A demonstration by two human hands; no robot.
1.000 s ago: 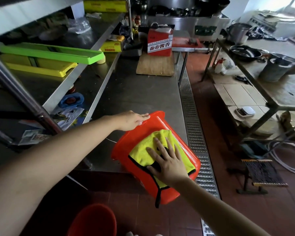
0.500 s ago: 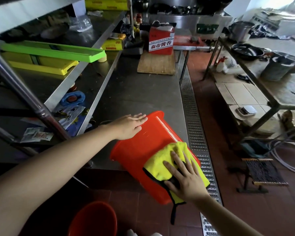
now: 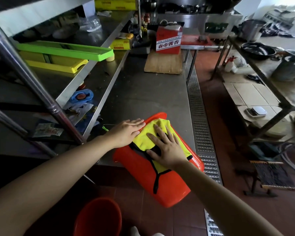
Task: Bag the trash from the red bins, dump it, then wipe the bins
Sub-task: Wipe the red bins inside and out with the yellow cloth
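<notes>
While I look down through the head camera, I see a red bin (image 3: pixel 160 178) lying on its side at the near edge of a steel counter (image 3: pixel 143 92), with its lower part hanging past the edge, over the floor. A yellow cloth (image 3: pixel 146 138) with black trim is spread on the upper side wall of this bin, close to the far rim.

My right hand (image 3: pixel 167 150) lies flat on the cloth, fingers straight and a little spread, pointing away from me; it presses the cloth against the bin and does not curl around it. The cloth comes out from under this hand on the far side and on the left, and a black strap of it hangs down the bin toward me.

My left hand (image 3: pixel 126 132) is also flat, with straight fingers. It rests on the far left part of the bin, just beside the right hand, and its fingertips touch the edge of the cloth.

A second red bin (image 3: pixel 99 217) stands on the floor below, near my body, well apart from both hands. Farther along the counter there is a wooden board (image 3: pixel 163 65) with a red carton (image 3: pixel 169 40) at its far end.
</notes>
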